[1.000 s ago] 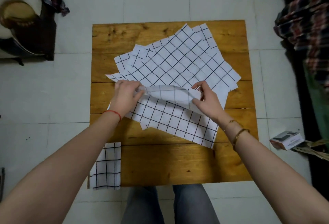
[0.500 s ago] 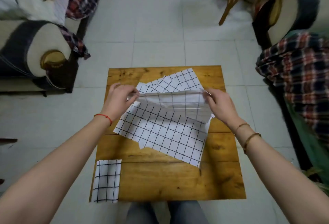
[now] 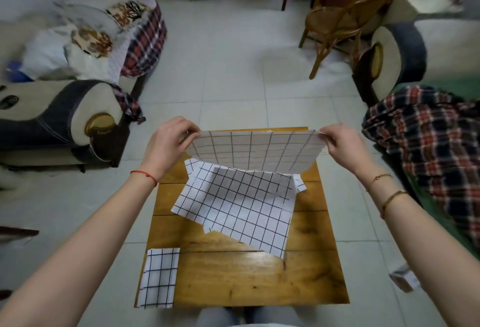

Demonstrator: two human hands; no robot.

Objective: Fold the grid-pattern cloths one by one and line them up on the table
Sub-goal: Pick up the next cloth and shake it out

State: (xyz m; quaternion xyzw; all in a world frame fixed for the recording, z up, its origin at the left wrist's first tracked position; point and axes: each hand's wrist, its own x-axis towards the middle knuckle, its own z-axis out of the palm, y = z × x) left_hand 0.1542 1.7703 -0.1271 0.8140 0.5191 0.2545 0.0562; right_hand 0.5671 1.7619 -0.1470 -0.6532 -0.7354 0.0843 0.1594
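I count one folded cloth (image 3: 159, 278) lying at the table's (image 3: 233, 282) 7 o'clock corner. One lifted cloth (image 3: 255, 150) hangs stretched above the table's 12 o'clock edge; my left hand (image 3: 169, 142) pinches its left corner, my right hand (image 3: 342, 142) its right, the two held wide apart. The loose pile (image 3: 241, 204) at centre overlaps too much for me to count. I see no containers.
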